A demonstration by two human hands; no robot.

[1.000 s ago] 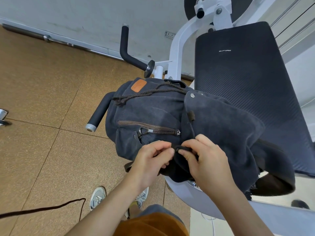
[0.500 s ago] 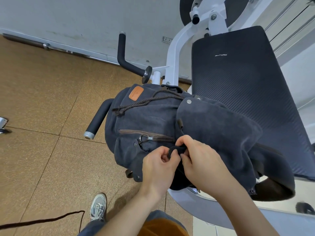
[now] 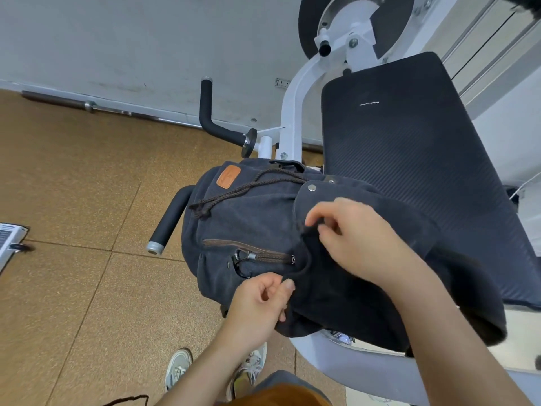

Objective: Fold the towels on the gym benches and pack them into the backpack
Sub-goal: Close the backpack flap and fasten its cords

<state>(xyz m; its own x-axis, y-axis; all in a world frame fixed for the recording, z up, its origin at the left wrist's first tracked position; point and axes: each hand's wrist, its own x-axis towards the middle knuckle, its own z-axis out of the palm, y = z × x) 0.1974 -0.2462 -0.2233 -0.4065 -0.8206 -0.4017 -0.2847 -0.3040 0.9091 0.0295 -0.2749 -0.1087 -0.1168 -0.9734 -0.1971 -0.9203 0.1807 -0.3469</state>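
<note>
A dark grey canvas backpack with a tan leather patch and a brown drawcord lies on the near end of the black bench pad, its flap closed over the top. My right hand rests on the flap and pinches the upper part of a thin dark strap that hangs from the flap's edge. My left hand is lower, at the bag's front below the zip pocket, and pinches the strap's lower end between thumb and curled fingers. No towel is in sight.
The white machine frame rises behind the bag, with two black padded handles sticking out to the left. A barbell lies along the wall. Brown floor tiles spread left; my shoes stand below.
My hands were together on the strap at the bag's front. The right hand has moved up toward the flap's edge, drawing the strap out, while the left stays low.
</note>
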